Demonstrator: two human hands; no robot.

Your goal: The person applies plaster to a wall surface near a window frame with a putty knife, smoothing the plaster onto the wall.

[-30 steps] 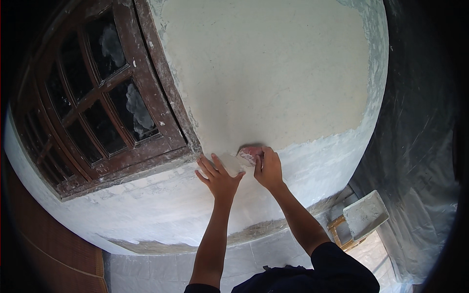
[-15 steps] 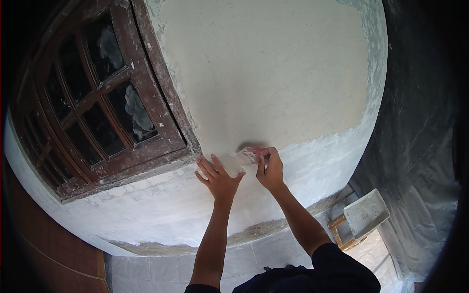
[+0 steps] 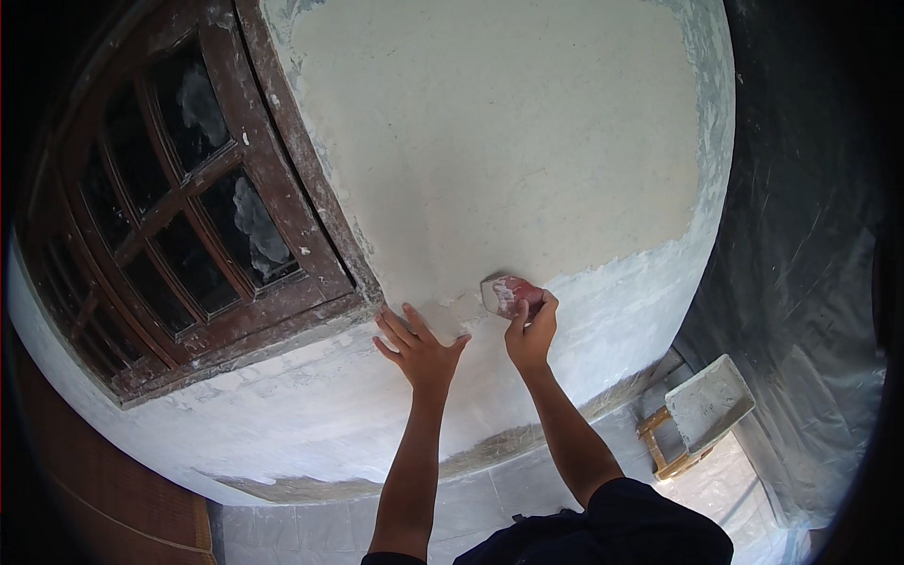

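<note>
Our right hand (image 3: 532, 331) grips small red-handled putty scraper (image 3: 509, 293), blade flat on cream plastered wall (image 3: 499, 141) | our left hand (image 3: 419, 347) open, splayed just left, lower | scraper points up-left, right hand nearest

A small putty scraper (image 3: 509, 294) with a red handle and a pale, plaster-smeared blade lay flat against the wall (image 3: 490, 160), at the lower edge of its beige plastered patch, where rough white coating began. It sat just right of the wooden window frame's lower corner.
</note>
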